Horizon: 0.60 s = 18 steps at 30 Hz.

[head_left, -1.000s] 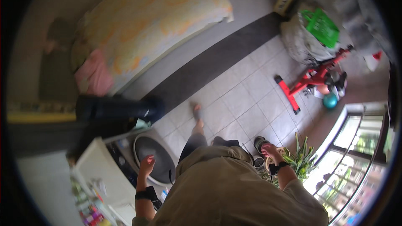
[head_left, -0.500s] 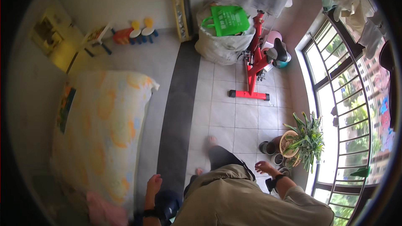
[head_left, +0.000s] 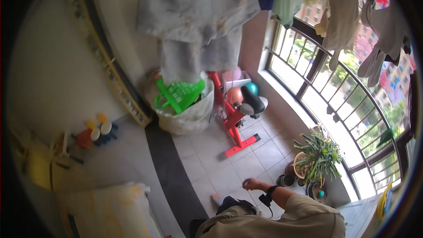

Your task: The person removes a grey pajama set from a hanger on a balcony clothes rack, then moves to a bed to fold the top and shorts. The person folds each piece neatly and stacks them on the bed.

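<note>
My right hand (head_left: 251, 184) hangs out in front of me over the grey tiled floor (head_left: 246, 163), fingers curled in with nothing visible in them. A black strap (head_left: 267, 197) is round its wrist, and the sleeve is khaki. The nearest things to it are small dark pots (head_left: 286, 180) and a spiky green potted plant (head_left: 318, 155) to its right. A foot (head_left: 217, 199) shows on the tiles just below the hand. My left hand is out of the picture.
A red exercise bike (head_left: 234, 125) stands ahead, beside a white sack holding a green basket (head_left: 180, 99). Laundry (head_left: 198, 17) hangs overhead before a barred window (head_left: 335, 88). A dark floor strip (head_left: 169, 176), yellow-patterned bedding (head_left: 110, 211) and small toys (head_left: 97, 132) lie left.
The view has swung up and right from the bed toward the window and hanging laundry. My left hand has left the picture; my right hand stays out front.
</note>
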{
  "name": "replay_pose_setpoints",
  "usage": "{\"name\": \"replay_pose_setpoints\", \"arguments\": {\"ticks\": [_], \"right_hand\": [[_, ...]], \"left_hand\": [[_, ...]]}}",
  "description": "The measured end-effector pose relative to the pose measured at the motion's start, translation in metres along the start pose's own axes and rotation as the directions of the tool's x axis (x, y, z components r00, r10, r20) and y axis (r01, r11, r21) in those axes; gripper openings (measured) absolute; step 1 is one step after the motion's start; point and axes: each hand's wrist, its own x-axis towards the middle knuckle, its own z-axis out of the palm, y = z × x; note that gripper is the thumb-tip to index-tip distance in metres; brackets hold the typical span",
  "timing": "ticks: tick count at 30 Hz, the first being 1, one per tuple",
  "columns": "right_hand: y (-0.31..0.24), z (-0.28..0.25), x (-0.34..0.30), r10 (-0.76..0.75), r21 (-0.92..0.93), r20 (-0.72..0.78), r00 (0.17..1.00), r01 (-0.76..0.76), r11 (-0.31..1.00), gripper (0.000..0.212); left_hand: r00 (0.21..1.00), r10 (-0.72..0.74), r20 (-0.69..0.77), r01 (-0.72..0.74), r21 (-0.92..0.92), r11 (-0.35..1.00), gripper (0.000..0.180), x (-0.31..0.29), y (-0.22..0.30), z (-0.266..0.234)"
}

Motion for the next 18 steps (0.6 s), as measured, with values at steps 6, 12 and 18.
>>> {"name": "replay_pose_setpoints", "arguments": {"ticks": [6,12,18], "right_hand": [[-0.145,-0.05,0.036,-0.135,0.274,-0.238,0.962,0.2,0.941,0.034],[-0.29,-0.054,-0.015,-0.201,0.394,-0.026,0.979,0.195,0.898,0.035],[-0.531,-0.124,-0.106,-0.48,0.231,-0.298,0.825,0.55,0.802,0.027]], "left_hand": [[0.99,0.028,0.139,-0.022,-0.041,0.999,0.046,0.156,0.101,-0.051],[0.881,0.382,0.28,-0.448,0.232,0.863,0.028,0.36,0.166,-0.087],[0.813,0.437,0.385,-0.54,0.218,0.813,0.026,0.524,0.267,-0.125]]}}
